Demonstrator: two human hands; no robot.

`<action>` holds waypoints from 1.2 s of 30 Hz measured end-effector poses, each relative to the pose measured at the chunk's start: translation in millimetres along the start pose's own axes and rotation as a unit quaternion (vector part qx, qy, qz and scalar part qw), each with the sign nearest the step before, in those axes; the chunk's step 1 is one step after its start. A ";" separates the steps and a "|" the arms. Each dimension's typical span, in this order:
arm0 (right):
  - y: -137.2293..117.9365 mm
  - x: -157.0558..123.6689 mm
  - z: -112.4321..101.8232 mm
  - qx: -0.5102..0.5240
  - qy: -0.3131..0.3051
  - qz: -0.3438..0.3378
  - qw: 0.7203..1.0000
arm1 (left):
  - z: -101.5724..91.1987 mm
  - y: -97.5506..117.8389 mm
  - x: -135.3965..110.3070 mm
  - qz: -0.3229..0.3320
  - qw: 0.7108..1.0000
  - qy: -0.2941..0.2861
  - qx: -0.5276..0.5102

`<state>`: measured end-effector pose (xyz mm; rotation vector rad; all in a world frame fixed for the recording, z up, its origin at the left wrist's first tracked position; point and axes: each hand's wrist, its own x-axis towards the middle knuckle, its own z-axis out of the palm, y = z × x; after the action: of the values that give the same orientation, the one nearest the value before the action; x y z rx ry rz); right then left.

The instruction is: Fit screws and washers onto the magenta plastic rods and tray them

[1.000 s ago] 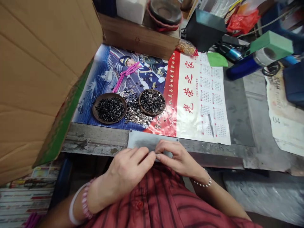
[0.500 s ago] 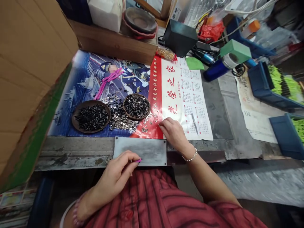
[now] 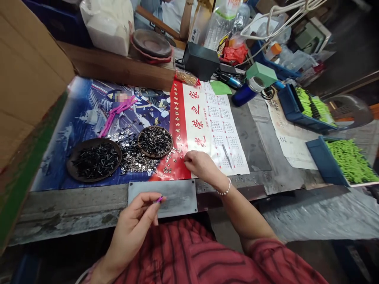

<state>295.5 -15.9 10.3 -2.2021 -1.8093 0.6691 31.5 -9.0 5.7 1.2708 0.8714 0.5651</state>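
Your left hand pinches a small pink plug above the grey metal plate at the tabletop edge, while your right hand curls its fingertips onto the loose washers, though I cannot tell if it grips one.

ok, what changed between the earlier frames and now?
The right hand left the left hand at the table edge and reached forward to the loose silver washers on the red calendar band. The left hand kept the small pink plastic piece pinched over the grey metal plate. The two round brown dishes of black screws stayed put.
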 end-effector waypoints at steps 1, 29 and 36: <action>-7.5 -7.5 3.5 0.013 0.012 -0.007 1.000 | 1.6 -0.2 0.0 0.000 1.000 0.013 -0.013; -90.8 -53.2 65.0 0.299 0.286 -0.072 0.908 | 8.1 11.8 7.0 -0.138 0.947 0.104 -0.270; -95.5 -54.5 58.6 0.310 0.305 -0.059 0.899 | 13.9 6.2 8.1 -0.094 0.953 0.124 -0.260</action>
<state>177.0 -54.4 12.4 -1.6054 -1.1780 0.3832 48.1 -9.2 10.5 0.6385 0.9594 0.7518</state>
